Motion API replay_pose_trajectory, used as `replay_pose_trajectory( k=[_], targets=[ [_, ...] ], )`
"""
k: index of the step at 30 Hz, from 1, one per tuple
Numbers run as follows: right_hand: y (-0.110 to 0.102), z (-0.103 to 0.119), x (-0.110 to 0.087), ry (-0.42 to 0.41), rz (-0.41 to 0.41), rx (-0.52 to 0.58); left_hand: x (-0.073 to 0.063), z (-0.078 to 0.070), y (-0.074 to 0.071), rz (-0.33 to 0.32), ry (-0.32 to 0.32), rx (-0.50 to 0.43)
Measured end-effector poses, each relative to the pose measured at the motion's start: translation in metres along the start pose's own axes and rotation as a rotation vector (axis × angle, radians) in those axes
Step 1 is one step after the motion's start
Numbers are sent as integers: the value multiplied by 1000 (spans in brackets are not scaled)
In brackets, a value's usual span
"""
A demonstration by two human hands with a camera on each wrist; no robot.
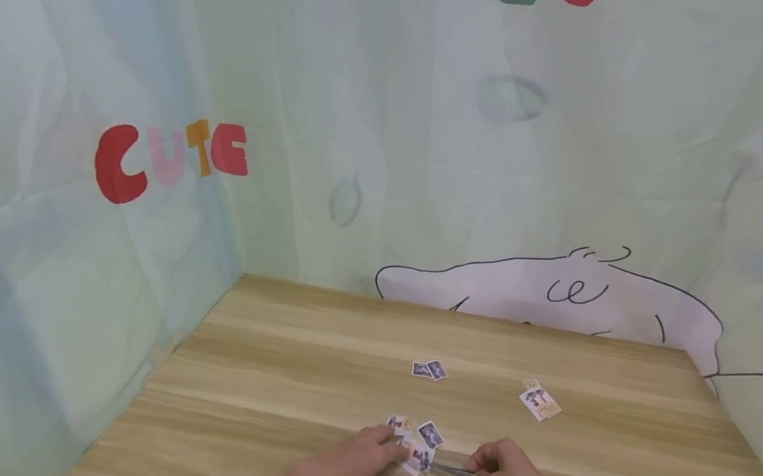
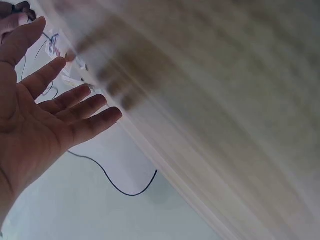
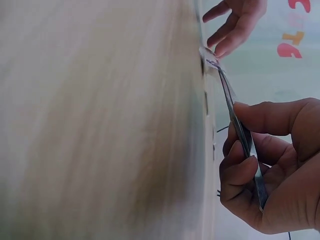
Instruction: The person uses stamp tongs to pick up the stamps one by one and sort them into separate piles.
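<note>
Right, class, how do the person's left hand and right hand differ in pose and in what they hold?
The left hand has its fingers spread and fairly straight; the right hand has its fingers curled. The left hand holds no tool, while the right hand grips tweezers. Both are bare and work at the same cluster of cards.

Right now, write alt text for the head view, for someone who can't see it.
A person's right hand holds slim grey metal tweezers at small rectangular printed cards, with the left hand at their left. Farther back lie two overlapping purple-grey cards and, to the right, pale illustrated cards, on a wood-grain table before a pale green fabric backdrop.
</note>
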State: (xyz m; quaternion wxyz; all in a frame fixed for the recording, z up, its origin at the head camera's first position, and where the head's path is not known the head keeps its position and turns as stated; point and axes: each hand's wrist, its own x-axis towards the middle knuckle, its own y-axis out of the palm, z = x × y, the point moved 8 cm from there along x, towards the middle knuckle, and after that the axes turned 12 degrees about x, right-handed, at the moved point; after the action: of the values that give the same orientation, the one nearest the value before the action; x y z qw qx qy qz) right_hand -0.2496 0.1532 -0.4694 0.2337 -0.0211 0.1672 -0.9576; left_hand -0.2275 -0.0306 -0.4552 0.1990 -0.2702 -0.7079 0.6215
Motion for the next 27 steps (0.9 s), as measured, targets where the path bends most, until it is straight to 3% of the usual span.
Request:
replay_pose_trajectory(
  k=[9,16,27],
  targets=[
    [-3,4,-6,3,-19,19,-3,2,-6,-37,17,19],
    [-16,0,-19,30,-44,4,0,-6,-8,-11,14,18],
    [-25,-4,-29,67,-49,31,4,-6,-5,30,4,24]
  ],
)
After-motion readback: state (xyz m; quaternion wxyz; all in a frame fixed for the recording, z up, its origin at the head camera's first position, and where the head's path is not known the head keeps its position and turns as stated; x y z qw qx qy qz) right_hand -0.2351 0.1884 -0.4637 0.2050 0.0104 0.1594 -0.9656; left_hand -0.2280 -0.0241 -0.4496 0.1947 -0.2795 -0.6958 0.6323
